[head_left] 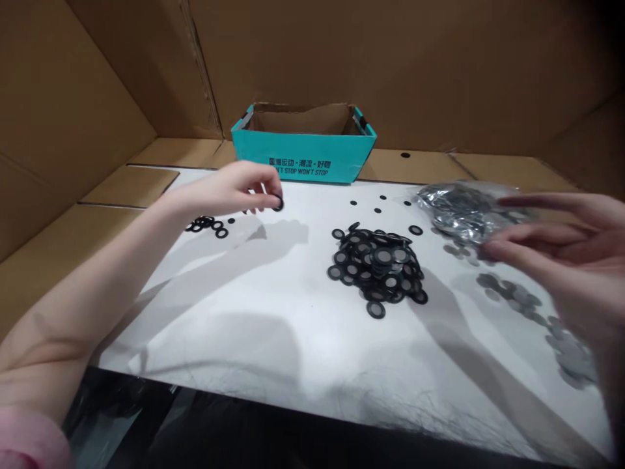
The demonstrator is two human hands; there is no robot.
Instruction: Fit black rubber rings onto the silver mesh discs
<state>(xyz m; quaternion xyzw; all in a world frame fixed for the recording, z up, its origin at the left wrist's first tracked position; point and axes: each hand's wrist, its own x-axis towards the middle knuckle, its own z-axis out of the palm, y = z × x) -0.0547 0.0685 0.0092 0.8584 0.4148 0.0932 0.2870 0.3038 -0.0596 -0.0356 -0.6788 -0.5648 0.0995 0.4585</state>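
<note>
Pinched in the fingers of my left hand point(239, 185) is a black ring point(278, 203), held above the white table in front of the teal box. Below and left of that hand lies a small group of black rings point(202, 224). My right hand point(581, 247) is at the right, blurred, thumb and forefinger apart and nothing visible between them. It hovers by a clear plastic bag point(459, 208) of dark discs. Under it, loose grey discs point(512, 293) trail toward the table's right edge. A pile of black rings with grey centres point(378, 264) lies mid-table.
The teal cardboard box point(303, 153), open at the top, stands at the back. Several small black discs point(377, 210) are scattered behind the pile. Brown cardboard walls point(405, 71) enclose the back and sides. The white tabletop point(273, 286) ends at a near edge.
</note>
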